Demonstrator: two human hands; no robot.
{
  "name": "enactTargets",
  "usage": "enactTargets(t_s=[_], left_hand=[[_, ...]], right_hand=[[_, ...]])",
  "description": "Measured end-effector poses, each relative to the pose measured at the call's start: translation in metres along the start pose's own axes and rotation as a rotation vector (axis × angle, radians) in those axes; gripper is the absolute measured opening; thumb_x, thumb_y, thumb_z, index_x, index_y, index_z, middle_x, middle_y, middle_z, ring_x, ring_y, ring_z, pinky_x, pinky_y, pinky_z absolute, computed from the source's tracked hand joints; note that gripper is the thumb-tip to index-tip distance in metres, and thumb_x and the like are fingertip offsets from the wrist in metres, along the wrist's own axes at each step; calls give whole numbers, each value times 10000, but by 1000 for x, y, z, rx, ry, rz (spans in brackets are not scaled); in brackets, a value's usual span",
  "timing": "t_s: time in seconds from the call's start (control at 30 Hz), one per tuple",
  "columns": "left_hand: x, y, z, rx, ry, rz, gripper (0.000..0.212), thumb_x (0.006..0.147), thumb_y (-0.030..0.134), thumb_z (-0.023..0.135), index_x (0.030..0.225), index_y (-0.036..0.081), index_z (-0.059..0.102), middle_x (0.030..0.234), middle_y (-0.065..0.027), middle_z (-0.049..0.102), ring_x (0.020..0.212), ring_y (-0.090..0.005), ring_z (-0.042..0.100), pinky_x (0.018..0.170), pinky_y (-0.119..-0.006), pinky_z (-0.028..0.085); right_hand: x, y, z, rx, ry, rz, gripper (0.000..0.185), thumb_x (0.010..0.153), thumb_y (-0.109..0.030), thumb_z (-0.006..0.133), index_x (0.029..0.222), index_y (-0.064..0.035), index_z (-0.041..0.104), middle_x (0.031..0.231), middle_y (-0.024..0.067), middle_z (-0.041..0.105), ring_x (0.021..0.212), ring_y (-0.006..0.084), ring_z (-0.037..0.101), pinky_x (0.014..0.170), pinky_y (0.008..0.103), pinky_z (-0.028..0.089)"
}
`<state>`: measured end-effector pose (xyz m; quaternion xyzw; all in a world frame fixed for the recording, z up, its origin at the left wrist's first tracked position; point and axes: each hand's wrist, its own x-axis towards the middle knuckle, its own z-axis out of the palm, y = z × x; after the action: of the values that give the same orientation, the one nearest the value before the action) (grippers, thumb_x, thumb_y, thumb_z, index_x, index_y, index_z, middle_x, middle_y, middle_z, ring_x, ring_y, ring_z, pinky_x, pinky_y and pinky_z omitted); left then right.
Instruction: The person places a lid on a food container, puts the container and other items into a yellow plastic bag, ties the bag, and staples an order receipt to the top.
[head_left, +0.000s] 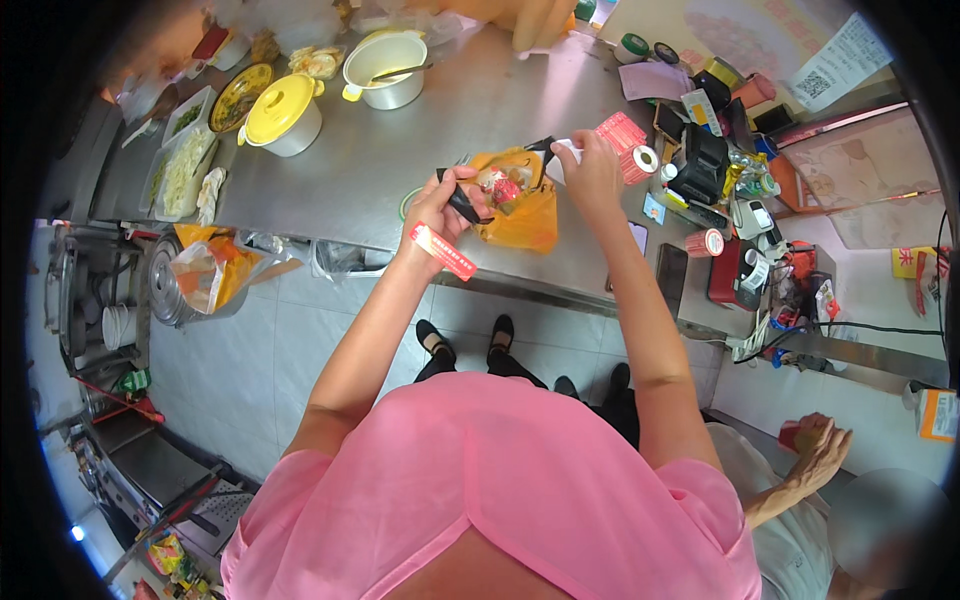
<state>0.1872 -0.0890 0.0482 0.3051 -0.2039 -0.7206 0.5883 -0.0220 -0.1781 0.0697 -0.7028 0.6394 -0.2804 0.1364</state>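
My left hand (435, 214) grips one black handle (459, 199) of an orange plastic bag (525, 221). A red sticker strip (444, 252) with writing hangs stuck at my left wrist. The bag's mouth is open, and a red-and-white package (504, 187) shows inside. At the bag's other side, my right hand (596, 172) pinches a small white paper (564, 159) close to the second black handle (541, 145). Whether those fingers also hold that handle is hard to tell. Behind the right hand lies a roll of red labels (640, 163).
On the steel counter (495, 90) stand a yellow-lidded pot (283, 116), an open pot (386, 71) and food trays (187, 172). A black printer (699, 161) and phone (670, 281) lie right. Another person's hand (814, 457) is behind at right.
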Motion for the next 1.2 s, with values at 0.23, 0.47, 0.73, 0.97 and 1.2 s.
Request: enactTargets(t_s=[0.23, 0.47, 0.73, 0.97, 1.2], left_hand=[[8, 1, 23, 18, 45, -51, 255, 957, 225, 447, 1038, -11, 494, 842, -94, 566, 745, -230, 559, 762, -406, 476], [59, 4, 59, 4, 90, -253, 199, 926, 205, 519, 953, 8, 521, 873, -105, 591, 680, -175, 558, 599, -280, 497], [75, 8, 97, 42, 51, -210, 213, 916, 170, 514, 1009, -21, 515, 1063, -190, 605, 957, -271, 595, 789, -351, 490], [55, 24, 111, 183, 86, -145, 223, 943, 170, 461, 1008, -39, 502, 994, -165, 603, 953, -268, 609, 845, -367, 495], [58, 20, 97, 195, 94, -154, 206, 932, 147, 487, 1018, -40, 504, 1000, -169, 603, 981, -261, 600, 891, -369, 478]], right_hand=[[20, 17, 13, 353, -340, 146, 393, 733, -356, 686, 788, 27, 614, 719, 132, 627, 690, 220, 624, 640, 331, 471], [10, -39, -28, 198, -350, -301, 209, 821, -187, 580, 860, 18, 595, 771, 142, 619, 710, 277, 613, 664, 342, 464], [-25, 111, 59, 285, -173, -328, 566, 719, -112, 683, 1230, -6, 464, 1136, 170, 536, 1044, 292, 543, 856, 358, 459], [-85, 80, 76, 90, -99, -108, 429, 735, -117, 665, 1135, -4, 556, 1120, 172, 552, 1018, 334, 532, 899, 401, 433], [-89, 78, 55, 401, -106, -101, 279, 805, -131, 583, 1058, -12, 592, 1044, 179, 564, 992, 339, 519, 879, 410, 420]])
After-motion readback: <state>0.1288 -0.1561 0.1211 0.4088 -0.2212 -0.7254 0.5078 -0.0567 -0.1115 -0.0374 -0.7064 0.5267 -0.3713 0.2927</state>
